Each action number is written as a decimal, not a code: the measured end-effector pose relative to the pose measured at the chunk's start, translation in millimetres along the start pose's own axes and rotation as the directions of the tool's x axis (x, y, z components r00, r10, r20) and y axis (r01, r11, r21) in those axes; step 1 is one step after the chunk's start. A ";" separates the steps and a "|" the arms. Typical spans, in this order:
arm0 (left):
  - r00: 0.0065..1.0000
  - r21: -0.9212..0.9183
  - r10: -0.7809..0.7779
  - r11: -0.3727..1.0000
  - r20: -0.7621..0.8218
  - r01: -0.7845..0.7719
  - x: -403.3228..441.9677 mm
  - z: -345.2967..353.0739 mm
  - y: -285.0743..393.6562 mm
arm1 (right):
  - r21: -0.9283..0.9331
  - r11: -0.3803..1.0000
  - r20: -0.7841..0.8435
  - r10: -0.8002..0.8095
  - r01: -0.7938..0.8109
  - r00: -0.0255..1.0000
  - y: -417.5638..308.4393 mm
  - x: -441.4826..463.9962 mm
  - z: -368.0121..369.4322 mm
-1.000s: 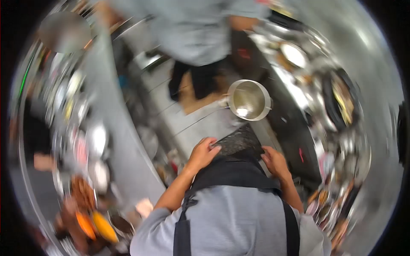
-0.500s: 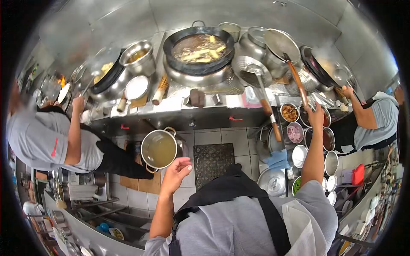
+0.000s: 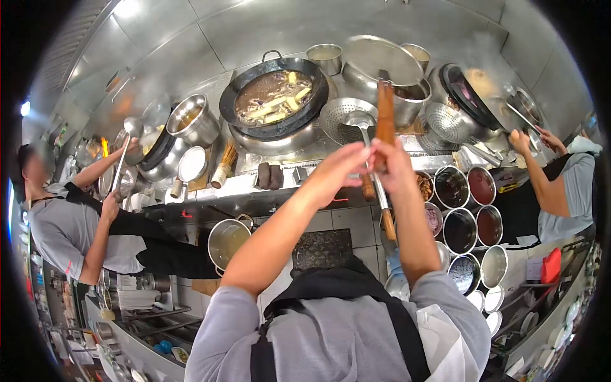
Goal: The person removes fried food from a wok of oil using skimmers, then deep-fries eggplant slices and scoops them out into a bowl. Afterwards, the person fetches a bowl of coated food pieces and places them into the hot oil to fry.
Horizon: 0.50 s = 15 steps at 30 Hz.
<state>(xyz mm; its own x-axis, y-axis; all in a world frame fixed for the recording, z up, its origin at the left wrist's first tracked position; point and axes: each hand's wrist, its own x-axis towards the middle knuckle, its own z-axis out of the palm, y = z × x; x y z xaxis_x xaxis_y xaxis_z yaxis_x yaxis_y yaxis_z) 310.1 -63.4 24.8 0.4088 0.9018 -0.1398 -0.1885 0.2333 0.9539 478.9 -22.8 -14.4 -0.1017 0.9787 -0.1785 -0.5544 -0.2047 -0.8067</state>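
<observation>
My right hand (image 3: 396, 167) is wrapped round the wooden handle (image 3: 386, 114) of a large round mesh strainer (image 3: 384, 62), raised over the pots. Just left of it, my left hand (image 3: 340, 169) has its fingers spread beside the metal ladle (image 3: 361, 119); whether it touches the ladle's shaft is unclear. The ladle's bowl rests in a perforated metal strainer (image 3: 337, 119), and its wooden end hangs past the counter edge. A black wok (image 3: 230, 102) with dark liquid and yellow pieces stands on the stove to the left.
Sauce and ingredient pots (image 3: 460, 230) stand at the right. A two-handled pot (image 3: 230, 242) is below the counter at the left. One co-worker (image 3: 83, 235) holds a ladle at the left; another co-worker (image 3: 566, 191) works at the right. A dark mat (image 3: 323, 248) lies on the floor.
Both my hands have moved up and together over the counter edge. The mesh strainer has shifted left, its handle now upright in my right hand. The left co-worker's ladle is raised.
</observation>
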 end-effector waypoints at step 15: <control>0.788 0.359 0.162 0.930 -0.593 0.079 -97.1 -183.1 43.4 | -0.988 0.151 0.000 0.254 -0.040 0.967 287.3 -104.7 -208.2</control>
<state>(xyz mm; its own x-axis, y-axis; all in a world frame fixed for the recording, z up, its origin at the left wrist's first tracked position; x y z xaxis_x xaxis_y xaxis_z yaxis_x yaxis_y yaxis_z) 98.8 -74.3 31.2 -0.2380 0.9647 -0.1130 0.1769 0.1575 0.9715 502.3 -187.6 -344.8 -0.2395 0.8944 -0.3778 0.7360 -0.0866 -0.6714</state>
